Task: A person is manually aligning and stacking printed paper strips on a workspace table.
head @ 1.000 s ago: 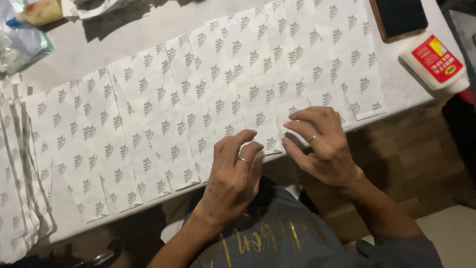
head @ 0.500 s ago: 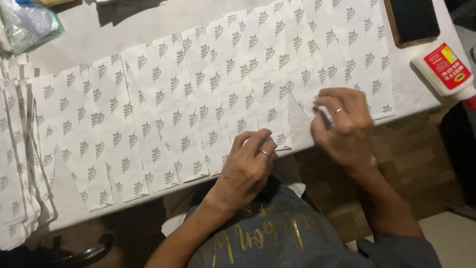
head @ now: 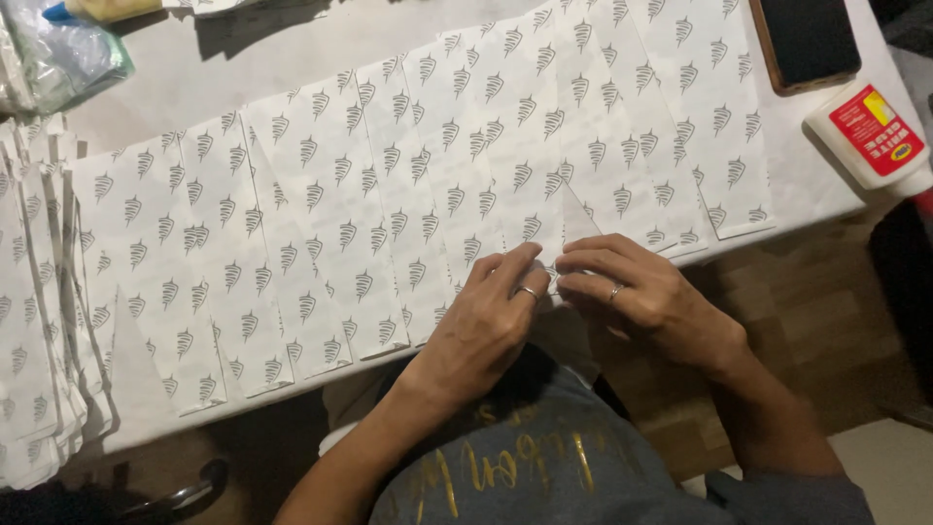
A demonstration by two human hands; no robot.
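A long row of overlapping white paper sheets (head: 408, 185) printed with a grey leaf pattern covers the white table (head: 233, 68). At the table's near edge, my left hand (head: 491, 321) and my right hand (head: 641, 297) meet over one sheet's bottom end. Their fingertips pinch and press a folded triangular corner (head: 575, 226) of that sheet. Each hand wears a ring.
A white glue bottle (head: 870, 136) with a red label lies at the table's right edge. A dark phone (head: 807, 39) rests at the far right corner. A stack of the same printed sheets (head: 34, 321) sits at the left, with a clear plastic bag (head: 58, 58) behind it.
Both hands have come together at the sheet's near end. The right hand moved left and down toward the left hand, and a folded triangular corner now stands up.
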